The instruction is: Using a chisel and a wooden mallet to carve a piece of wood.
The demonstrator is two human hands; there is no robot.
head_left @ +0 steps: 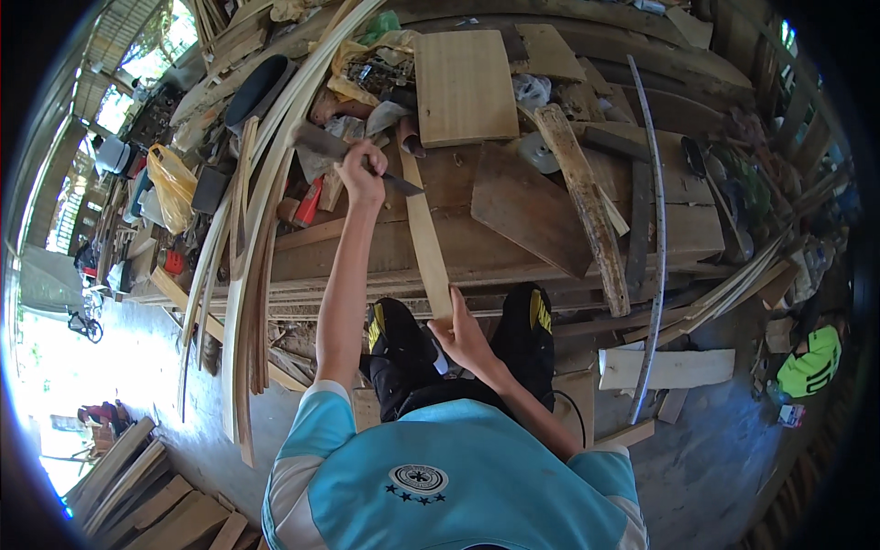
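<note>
My left hand (pixel 365 170) is closed round a knife (pixel 401 185), whose dark blade points right and whose thick brown handle end sticks out on the left. The blade's tip is over or against a pale wooden strip (pixel 424 234); I cannot tell if it touches. My right hand (pixel 464 337) grips the near end of that strip between thumb and fingers, close to my knees. From there the strip slants away across the workbench (pixel 367 240), its far end among the clutter. Beyond it lies a pale rectangular board (pixel 466 87).
Long thin wooden strips (pixel 240 302) lean over the bench on the left. A rough plank (pixel 587 215), a brown board (pixel 527 215) and a long curved strip (pixel 656 238) lie on the right. A yellow plastic bag (pixel 171 188) hangs at left. A pale offcut (pixel 669 368) is at lower right.
</note>
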